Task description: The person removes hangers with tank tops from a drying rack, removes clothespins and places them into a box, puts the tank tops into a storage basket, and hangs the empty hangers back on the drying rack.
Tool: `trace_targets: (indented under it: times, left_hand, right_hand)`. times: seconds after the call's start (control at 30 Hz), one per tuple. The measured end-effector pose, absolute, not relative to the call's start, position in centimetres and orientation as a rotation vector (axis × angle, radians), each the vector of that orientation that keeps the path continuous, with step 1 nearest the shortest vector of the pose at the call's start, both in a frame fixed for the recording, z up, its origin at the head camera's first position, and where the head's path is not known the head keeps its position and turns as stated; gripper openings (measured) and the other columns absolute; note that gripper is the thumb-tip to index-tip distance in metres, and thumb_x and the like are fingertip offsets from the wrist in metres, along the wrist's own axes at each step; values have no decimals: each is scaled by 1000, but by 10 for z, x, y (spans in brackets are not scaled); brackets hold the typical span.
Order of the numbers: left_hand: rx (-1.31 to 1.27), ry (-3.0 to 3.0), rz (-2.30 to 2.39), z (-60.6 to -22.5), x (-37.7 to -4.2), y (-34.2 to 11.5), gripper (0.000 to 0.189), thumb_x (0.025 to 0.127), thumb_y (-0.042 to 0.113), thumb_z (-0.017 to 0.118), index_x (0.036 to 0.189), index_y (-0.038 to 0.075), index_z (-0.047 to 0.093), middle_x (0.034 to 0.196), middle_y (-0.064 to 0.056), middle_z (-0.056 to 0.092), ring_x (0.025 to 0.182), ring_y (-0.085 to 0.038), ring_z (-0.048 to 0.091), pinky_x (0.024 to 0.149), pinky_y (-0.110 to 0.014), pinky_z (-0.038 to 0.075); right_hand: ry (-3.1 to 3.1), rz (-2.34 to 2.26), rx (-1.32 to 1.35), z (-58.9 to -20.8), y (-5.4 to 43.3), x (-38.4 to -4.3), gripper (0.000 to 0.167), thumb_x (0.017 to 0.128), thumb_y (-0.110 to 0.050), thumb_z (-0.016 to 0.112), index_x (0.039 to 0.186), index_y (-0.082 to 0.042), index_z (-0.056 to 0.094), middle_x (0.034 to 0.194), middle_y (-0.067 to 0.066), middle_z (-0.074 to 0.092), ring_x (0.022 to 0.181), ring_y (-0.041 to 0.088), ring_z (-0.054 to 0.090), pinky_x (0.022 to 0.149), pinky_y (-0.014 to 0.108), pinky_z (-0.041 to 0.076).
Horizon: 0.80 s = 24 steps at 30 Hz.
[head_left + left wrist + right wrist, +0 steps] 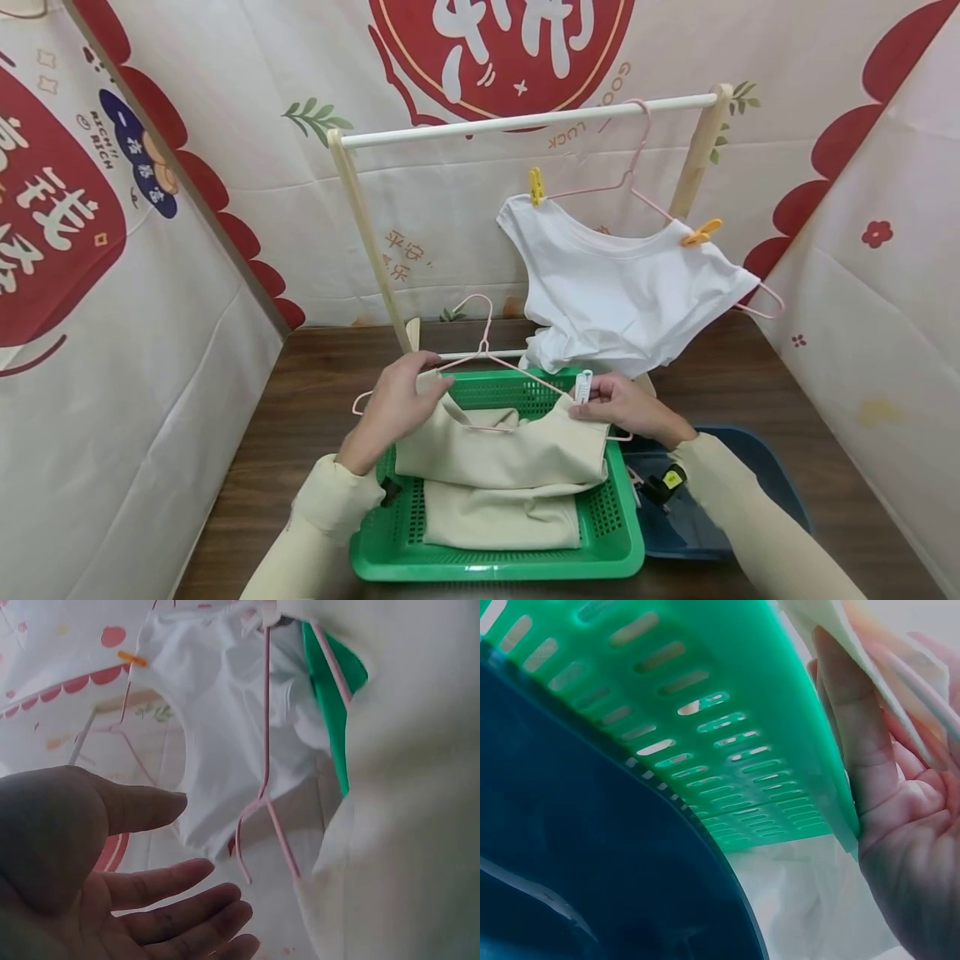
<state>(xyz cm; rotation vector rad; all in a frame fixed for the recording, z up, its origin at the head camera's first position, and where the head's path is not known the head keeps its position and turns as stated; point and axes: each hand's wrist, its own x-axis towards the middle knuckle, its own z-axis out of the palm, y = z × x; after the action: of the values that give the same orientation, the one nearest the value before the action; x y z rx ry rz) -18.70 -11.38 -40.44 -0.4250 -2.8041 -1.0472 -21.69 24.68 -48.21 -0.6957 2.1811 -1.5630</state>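
Note:
A beige sleeveless top [502,450] lies over a green basket [498,571], with a pink hanger [483,346] inside its shoulders. Beside the top's left shoulder is my left hand [397,404]; the left wrist view shows its thumb and fingers spread apart with nothing between them. At the other shoulder, my right hand [626,406] pinches the beige cloth. A white clothespin [583,387] stands upright there, close to the right fingertips; whether it grips the strap I cannot tell. The right wrist view shows the fingers behind the cloth and hanger, next to the basket's side.
Behind the basket stands a rack with a white rail [525,122]. A white sleeveless top [600,283] hangs from it on a pink hanger, with a yellow clothespin [536,187] and an orange clothespin [701,233]. A dark blue tray [757,467] lies right of the basket.

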Motion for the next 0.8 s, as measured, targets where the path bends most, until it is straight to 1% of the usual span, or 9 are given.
trace_targets:
  times: [0.2, 0.43, 0.53, 0.63, 0.73, 0.8]
  left_hand:
    - [-329, -2915, -1089, -404, -194, -139, 42, 96, 30, 64, 130, 6, 61, 130, -14, 62, 122, -34, 57, 99, -51, 46]
    - [-309, -2980, -1058, -413, -199, -152, 42, 98, 29, 62, 131, 3, 60, 131, -18, 61, 122, -35, 57, 98, -52, 47]
    - [-292, -2992, -1066, -417, -201, -155, 43, 98, 30, 62, 131, 2, 60, 131, -18, 62, 121, -35, 58, 98, -52, 47]
    - [-281, -2999, -1077, -422, -202, -158, 39, 98, 28, 63, 126, 2, 64, 123, -17, 66, 114, -34, 62, 93, -50, 50]
    - [-284, -2998, -1082, -426, -202, -161, 31, 97, 26, 64, 117, 2, 69, 109, -13, 71, 101, -28, 65, 85, -46, 53]
    - [-291, -2998, -1089, -427, -203, -162, 27, 97, 25, 64, 111, 4, 71, 102, -10, 72, 95, -24, 66, 82, -43, 53]
  right_hand:
    - [2194, -1555, -705, -481, 247, -217, 15, 92, -10, 69, 93, 5, 65, 76, 0, 70, 66, 8, 63, 59, 26, 52]
    - [2164, -1571, -707, -483, 247, -218, 15, 92, -8, 69, 94, 7, 65, 78, 1, 71, 67, 9, 66, 59, 27, 54]
    - [2162, -1569, -703, -484, 247, -218, 15, 92, -8, 69, 94, 7, 65, 78, 1, 72, 67, 10, 66, 60, 28, 54]
    - [2159, -1568, -703, -484, 247, -218, 15, 92, -8, 69, 95, 6, 65, 79, 2, 72, 68, 11, 67, 60, 29, 55]
    - [2156, -1567, -709, -483, 248, -218, 15, 93, -9, 68, 95, 6, 65, 79, 2, 72, 68, 11, 67, 60, 29, 55]
    - [2155, -1565, -711, -483, 248, -218, 16, 93, -9, 68, 94, 7, 65, 78, 3, 72, 67, 11, 67, 59, 29, 55]
